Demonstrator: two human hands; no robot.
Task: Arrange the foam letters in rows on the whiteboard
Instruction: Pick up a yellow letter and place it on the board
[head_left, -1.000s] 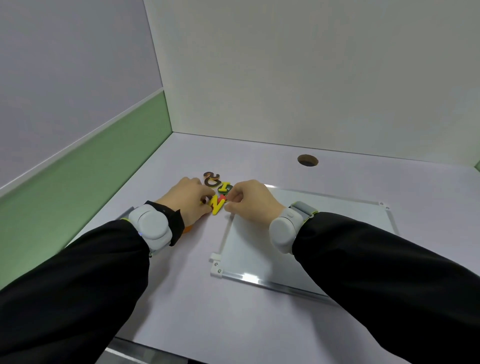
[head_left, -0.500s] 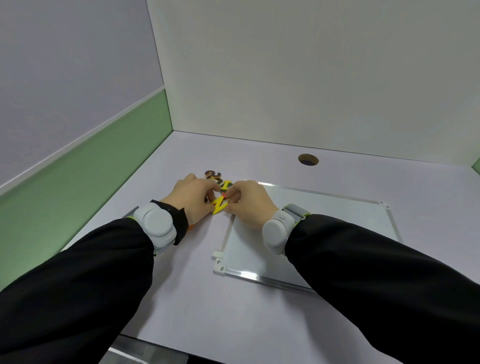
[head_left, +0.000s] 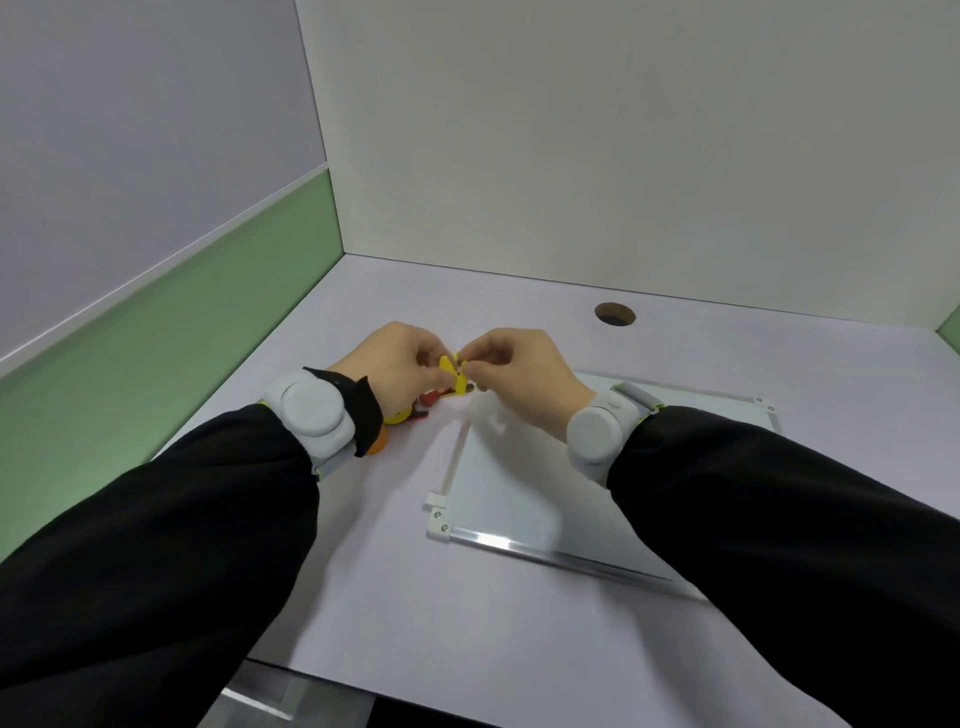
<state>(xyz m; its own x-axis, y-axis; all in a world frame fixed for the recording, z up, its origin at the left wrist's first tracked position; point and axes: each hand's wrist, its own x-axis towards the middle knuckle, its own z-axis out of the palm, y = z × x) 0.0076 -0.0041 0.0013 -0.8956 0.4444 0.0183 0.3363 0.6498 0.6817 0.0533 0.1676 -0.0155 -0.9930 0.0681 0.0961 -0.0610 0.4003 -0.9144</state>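
Two hands, left hand (head_left: 397, 364) and right hand (head_left: 511, 371), pinch one yellow foam letter (head_left: 451, 375) above the remaining foam letters (head_left: 415, 408) at centre frame, left of the whiteboard (head_left: 519, 478), which shows no letters placed, so arranging appears barely begun

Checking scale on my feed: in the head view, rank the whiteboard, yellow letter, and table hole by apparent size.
1. whiteboard, clearly largest.
2. table hole and yellow letter look alike; the letter is partly hidden by fingers, so no ranking.
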